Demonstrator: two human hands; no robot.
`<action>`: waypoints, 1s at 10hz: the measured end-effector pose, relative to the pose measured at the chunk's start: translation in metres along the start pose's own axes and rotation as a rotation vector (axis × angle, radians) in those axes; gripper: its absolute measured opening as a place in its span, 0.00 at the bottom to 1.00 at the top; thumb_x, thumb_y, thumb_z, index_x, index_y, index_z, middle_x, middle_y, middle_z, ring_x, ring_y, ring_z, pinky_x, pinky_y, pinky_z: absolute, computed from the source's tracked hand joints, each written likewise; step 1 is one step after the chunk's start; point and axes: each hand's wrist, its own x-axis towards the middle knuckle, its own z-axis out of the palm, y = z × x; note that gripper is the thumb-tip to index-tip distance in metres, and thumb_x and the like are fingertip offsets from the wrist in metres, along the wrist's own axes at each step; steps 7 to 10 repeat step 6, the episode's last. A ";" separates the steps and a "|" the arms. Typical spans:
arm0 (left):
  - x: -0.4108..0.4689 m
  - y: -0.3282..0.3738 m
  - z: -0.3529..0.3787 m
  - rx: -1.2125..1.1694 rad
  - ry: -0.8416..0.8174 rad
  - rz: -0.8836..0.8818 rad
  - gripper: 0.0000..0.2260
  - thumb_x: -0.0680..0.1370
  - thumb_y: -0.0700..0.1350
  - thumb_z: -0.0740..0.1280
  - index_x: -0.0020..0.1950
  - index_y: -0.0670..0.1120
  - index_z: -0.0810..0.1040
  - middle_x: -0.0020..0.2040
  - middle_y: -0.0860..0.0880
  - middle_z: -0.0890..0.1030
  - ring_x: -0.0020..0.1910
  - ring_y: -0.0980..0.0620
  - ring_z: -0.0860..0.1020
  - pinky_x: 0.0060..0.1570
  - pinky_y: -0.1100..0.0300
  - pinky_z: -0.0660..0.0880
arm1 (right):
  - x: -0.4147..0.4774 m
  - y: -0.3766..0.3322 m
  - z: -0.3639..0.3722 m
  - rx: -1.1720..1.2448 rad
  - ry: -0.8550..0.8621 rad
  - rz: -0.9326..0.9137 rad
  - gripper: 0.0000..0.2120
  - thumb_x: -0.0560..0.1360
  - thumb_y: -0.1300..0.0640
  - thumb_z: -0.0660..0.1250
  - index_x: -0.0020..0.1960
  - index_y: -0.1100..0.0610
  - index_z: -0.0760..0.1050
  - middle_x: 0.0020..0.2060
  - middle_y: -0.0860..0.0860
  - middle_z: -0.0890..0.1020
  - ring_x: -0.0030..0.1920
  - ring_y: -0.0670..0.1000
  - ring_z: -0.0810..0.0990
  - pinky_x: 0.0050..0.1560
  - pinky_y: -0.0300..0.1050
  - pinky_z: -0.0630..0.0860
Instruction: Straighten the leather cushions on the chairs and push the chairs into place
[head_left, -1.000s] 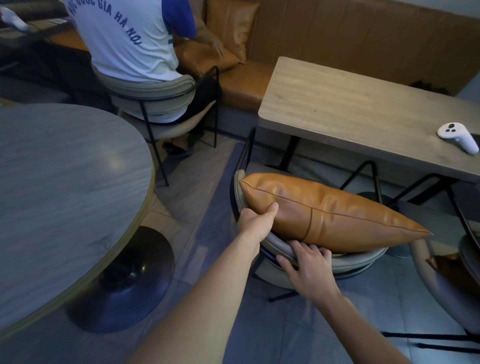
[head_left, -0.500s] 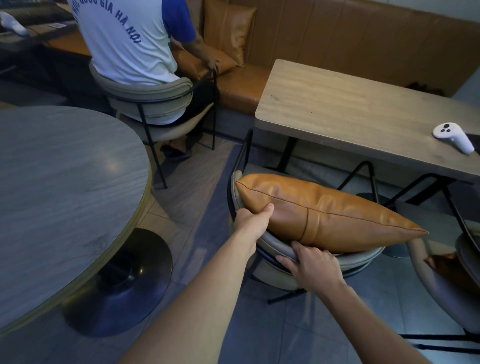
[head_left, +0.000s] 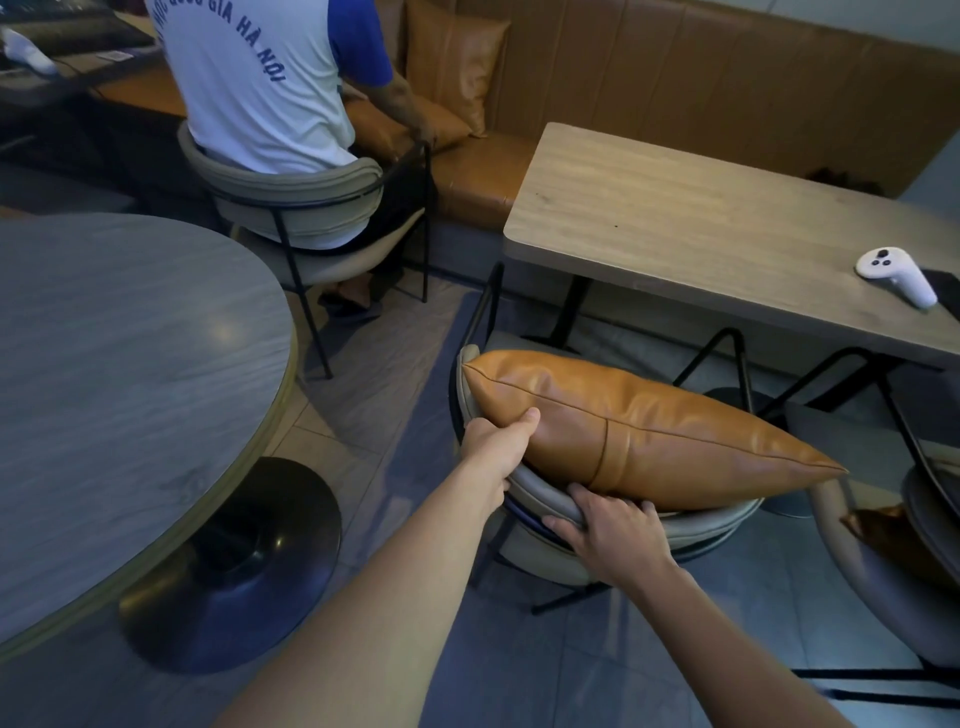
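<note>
Tan leather lumbar cushion (head_left: 639, 431) stands on edge along the grey curved chair backrest (head_left: 711, 522), short of the rectangular wooden table (head_left: 701, 234). Left hand (head_left: 498, 441) clenched on the cushion's left end, steadying it. Right hand (head_left: 608, 525) grips the backrest rim below, probably to push in.

Hands grip chair (head_left: 691, 525) backrest – left hand (head_left: 493, 441), right hand (head_left: 613, 530) – cushion (head_left: 639, 431) atop
</note>
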 end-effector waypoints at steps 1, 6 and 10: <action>0.003 0.003 0.000 -0.001 -0.022 0.003 0.33 0.76 0.54 0.73 0.75 0.42 0.65 0.74 0.43 0.73 0.71 0.39 0.72 0.68 0.37 0.71 | 0.002 -0.001 -0.002 0.007 -0.037 -0.001 0.27 0.80 0.31 0.51 0.71 0.45 0.66 0.60 0.50 0.83 0.62 0.57 0.79 0.61 0.56 0.66; -0.070 0.017 0.034 1.147 0.290 0.255 0.22 0.81 0.56 0.59 0.68 0.44 0.75 0.65 0.42 0.79 0.62 0.39 0.77 0.50 0.52 0.70 | -0.038 0.057 -0.062 0.374 0.037 0.047 0.23 0.77 0.34 0.61 0.60 0.49 0.80 0.54 0.52 0.84 0.56 0.58 0.82 0.54 0.52 0.77; -0.070 0.017 0.034 1.147 0.290 0.255 0.22 0.81 0.56 0.59 0.68 0.44 0.75 0.65 0.42 0.79 0.62 0.39 0.77 0.50 0.52 0.70 | -0.038 0.057 -0.062 0.374 0.037 0.047 0.23 0.77 0.34 0.61 0.60 0.49 0.80 0.54 0.52 0.84 0.56 0.58 0.82 0.54 0.52 0.77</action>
